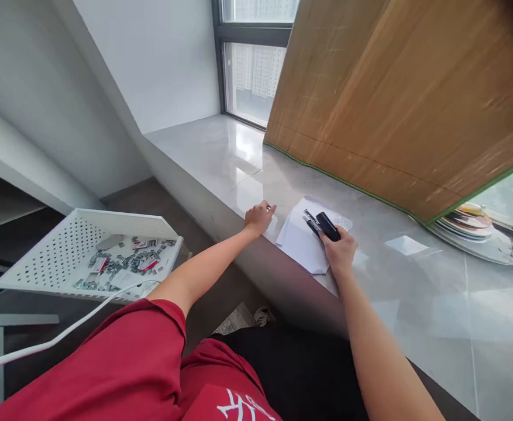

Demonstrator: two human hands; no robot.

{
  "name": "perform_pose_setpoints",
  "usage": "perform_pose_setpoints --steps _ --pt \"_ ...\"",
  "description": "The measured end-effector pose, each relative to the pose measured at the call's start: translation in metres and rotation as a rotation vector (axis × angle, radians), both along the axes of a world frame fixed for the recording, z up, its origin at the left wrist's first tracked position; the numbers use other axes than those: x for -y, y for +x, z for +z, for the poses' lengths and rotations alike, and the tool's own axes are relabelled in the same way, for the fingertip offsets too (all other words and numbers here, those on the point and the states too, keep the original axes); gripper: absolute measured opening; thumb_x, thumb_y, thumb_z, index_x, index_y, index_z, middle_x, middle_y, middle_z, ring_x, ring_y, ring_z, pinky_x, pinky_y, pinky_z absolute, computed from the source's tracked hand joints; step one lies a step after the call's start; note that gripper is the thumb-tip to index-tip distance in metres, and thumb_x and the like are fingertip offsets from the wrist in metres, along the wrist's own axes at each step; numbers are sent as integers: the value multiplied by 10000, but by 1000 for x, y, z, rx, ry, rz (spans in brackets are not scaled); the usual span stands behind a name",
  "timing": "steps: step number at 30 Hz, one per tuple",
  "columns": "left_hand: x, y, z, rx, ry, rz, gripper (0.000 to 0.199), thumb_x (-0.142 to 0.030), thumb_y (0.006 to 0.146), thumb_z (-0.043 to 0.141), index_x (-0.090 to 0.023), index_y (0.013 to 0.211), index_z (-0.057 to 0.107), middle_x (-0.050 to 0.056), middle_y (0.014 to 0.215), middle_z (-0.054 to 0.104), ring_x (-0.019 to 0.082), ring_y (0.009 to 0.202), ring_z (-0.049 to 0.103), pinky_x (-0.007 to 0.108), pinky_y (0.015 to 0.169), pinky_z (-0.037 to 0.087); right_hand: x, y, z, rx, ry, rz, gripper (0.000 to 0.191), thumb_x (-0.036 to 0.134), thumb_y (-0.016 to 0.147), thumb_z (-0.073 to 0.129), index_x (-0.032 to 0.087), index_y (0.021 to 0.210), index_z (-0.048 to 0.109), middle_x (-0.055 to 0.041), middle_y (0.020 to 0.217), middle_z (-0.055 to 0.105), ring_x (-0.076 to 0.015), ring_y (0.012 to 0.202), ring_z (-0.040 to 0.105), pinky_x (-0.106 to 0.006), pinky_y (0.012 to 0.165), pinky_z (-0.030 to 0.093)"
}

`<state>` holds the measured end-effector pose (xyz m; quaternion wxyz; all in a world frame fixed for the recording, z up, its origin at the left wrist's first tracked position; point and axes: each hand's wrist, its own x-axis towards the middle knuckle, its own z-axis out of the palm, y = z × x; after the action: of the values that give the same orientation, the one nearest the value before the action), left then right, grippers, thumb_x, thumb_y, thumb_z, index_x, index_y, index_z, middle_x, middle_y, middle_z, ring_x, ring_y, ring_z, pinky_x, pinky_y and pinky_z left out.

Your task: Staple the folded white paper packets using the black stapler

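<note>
My right hand (340, 248) grips a black stapler (327, 225), which is spread at its far end, above white paper sheets (302, 242) on the grey stone ledge. My left hand (258, 218) is closed at the ledge's front edge, left of the paper. Between its thumb and fingers shows the tip of a small dark thing, too small to name. A clear plastic piece (344, 222) lies at the paper's right corner, partly behind my right hand.
A white perforated basket (41, 257) with small grey pieces and red-white packets stands at the lower left, a white cable (63, 336) beside it. A large wooden board (370, 105) leans over the ledge (436, 292). Stacked plates (471, 225) lie at the right.
</note>
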<state>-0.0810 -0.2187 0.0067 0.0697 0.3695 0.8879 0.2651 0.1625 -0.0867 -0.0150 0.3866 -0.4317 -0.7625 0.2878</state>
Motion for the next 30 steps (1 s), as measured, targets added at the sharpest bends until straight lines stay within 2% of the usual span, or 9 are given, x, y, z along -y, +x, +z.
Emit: perform_pose_setpoints --steps 3,8,12,21,25,30 --pt "1 1 0 4 15 -5 472 -605 1111 450 -225 1220 707 110 1101 801 282 1081 738 344 890 486 -1 1 1 54 6 -31 545 585 765 713 145 1070 816 -110 885 776 -263 799 642 -374 801 476" --pt "2 4 -3 16 57 -17 520 -648 1104 433 -215 1136 719 109 1029 791 271 1003 733 348 859 476 -2 2 -1 106 4 -66 449 454 732 735 149 1051 819 -112 858 760 -224 742 591 -346 748 420" --pt "2 4 -5 13 103 -22 527 -667 1083 478 -202 1056 725 114 973 775 270 948 717 353 833 457 -1 2 1 120 11 -66 426 378 736 754 140 1082 822 -115 874 764 -207 738 584 -328 756 418" --pt "-1 0 -13 25 158 -33 604 -730 1063 450 -206 1055 752 120 918 753 272 903 700 363 803 450 -1 -1 -2 167 38 -116 419 298 740 797 148 1130 832 -132 911 783 -224 754 602 -347 796 439" --pt "4 -2 -14 36 204 -60 542 -670 1078 489 -203 1061 763 117 882 745 263 880 703 365 791 461 1 -3 1 170 21 -147 432 291 737 800 145 1141 838 -149 933 783 -254 777 621 -380 795 456" --pt "0 -4 -14 72 333 -58 407 -560 1078 572 -209 1019 770 112 826 734 257 809 699 374 767 487 0 -5 -4 159 25 -209 384 260 678 880 207 1058 867 -114 843 777 -289 771 659 -426 819 491"
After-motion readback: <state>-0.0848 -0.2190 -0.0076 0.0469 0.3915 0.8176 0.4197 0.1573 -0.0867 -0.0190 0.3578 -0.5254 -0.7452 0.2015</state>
